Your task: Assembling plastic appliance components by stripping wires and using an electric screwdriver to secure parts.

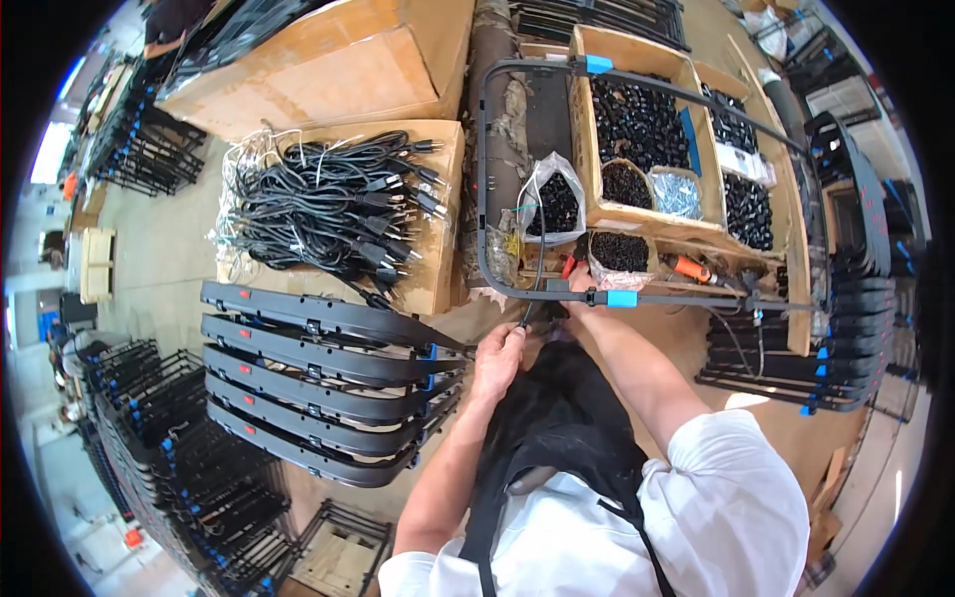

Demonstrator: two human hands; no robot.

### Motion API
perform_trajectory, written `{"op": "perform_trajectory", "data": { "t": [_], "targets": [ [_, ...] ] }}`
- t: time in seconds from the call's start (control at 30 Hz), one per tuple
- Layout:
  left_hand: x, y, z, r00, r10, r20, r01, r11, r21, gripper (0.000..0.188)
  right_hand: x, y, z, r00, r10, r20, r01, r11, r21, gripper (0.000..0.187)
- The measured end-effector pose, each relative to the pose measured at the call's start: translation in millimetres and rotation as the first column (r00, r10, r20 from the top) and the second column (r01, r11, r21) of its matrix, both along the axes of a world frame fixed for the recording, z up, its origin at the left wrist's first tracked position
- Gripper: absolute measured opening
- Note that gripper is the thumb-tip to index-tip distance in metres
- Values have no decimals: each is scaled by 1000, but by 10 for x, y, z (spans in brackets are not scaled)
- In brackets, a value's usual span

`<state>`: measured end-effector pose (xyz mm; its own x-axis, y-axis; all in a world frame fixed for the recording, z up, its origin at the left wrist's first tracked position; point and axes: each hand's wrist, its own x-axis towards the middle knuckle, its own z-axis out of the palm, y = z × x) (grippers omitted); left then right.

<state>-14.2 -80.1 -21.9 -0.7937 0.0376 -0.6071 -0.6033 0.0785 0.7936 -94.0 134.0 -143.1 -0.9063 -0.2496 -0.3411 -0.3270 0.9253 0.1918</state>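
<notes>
A black tubular metal frame [484, 149] with rounded corners and blue tape lies across the bench before me. My left hand [500, 353] is closed in a pinch on a thin black cable [540, 249], just below the frame's near tube. The cable runs up across the left part of the frame's opening. My right hand [580, 286] is at the near tube, left of a piece of blue tape [622, 298]. Its fingers are mostly hidden, and a small red thing [568, 266] shows beside them; whether it is held is unclear.
Left of the frame, a cardboard box [450, 189] bears bundled black power cords [348, 204]. Stacked black curved panels [308, 373] stand nearer. A wooden bin [585, 129] with small black parts sits under the frame, near an orange power tool [691, 269]. Racked frames [860, 298] stand right.
</notes>
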Motion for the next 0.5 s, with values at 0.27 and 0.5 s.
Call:
{"op": "perform_trajectory", "data": {
  "t": [0.27,0.5],
  "targets": [
    [-72,171,-148,990,87,110,-119,937,328,25,-206,133,-652,425,-780,460,790,72,-609,33],
    [-116,166,-300,989,103,102,-136,903,408,23,978,206,147,192,243,951,610,-788,79,42]
  ]
}}
